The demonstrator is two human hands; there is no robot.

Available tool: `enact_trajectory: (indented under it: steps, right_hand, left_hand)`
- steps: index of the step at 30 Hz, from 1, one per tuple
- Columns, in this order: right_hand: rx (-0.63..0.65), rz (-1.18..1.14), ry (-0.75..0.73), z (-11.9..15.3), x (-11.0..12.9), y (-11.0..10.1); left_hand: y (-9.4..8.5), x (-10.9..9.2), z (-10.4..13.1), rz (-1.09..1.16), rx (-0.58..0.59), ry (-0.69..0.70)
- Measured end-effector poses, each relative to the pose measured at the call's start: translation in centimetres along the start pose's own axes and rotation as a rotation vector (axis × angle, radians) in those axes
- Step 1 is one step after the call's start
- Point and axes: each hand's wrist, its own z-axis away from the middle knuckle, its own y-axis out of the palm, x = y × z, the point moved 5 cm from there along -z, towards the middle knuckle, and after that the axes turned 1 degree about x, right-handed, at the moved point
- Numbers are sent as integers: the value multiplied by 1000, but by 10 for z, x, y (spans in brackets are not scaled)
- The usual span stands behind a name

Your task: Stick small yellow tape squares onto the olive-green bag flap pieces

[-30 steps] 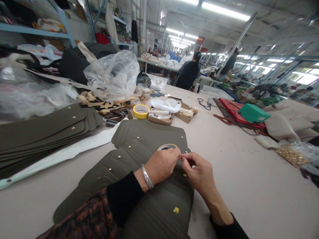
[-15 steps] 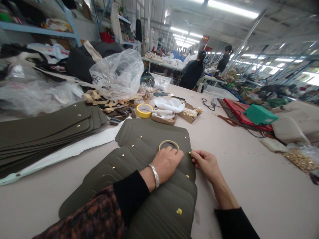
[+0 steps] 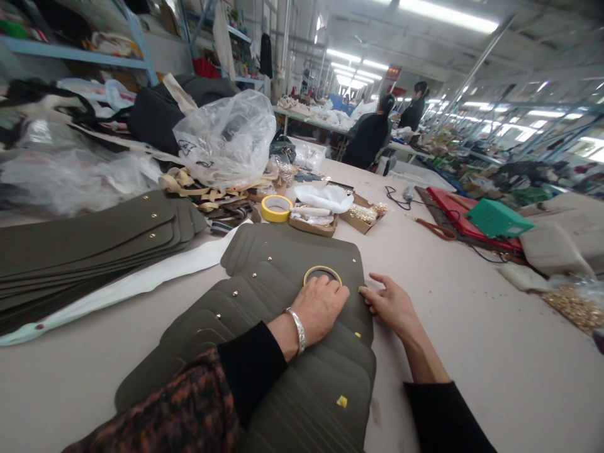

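Note:
Dark olive panels [image 3: 311,371] lie overlapped in a fanned stack in front of me, with small gold studs and bits of yellow tape [image 3: 342,401] on them. My left hand [image 3: 321,308] rests on the stack, fingers curled over the near side of a thin roll of yellow tape [image 3: 323,269]. The fingers hide part of that roll. At the right edge of the upper panels is my right hand [image 3: 389,303], index finger raised apart from the others. One of its fingertips touches the panel edge; no tape piece shows there.
More olive panels [image 3: 85,245] are piled at the left beside a white strip [image 3: 189,270]. Behind stand a thicker yellow tape roll [image 3: 276,208], boxes of gold hardware [image 3: 363,217] and plastic bags [image 3: 231,138]. A green box [image 3: 499,218] sits at right. Two people are farther back.
My right hand's pinch on a small yellow tape piece has loosened, and its index finger has lifted away. The left hand stays on the tape roll. The view has shifted slightly.

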Motion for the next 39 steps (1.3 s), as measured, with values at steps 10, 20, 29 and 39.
enact_trajectory:
  steps: [10, 20, 29, 39]
  right_hand:
    - [-4, 272, -521, 17, 26, -1]
    - [138, 238, -159, -2, 19, 4]
    - [405, -5, -127, 28, 31, -4]
    - [71, 56, -629, 48, 80, -3]
  left_hand:
    - [-7, 4, -1, 70, -42, 26]
    - [-20, 5, 4, 112, -96, 109]
    - [-17, 13, 5, 274, -129, 69]
    - [-20, 14, 13, 396, -174, 25]
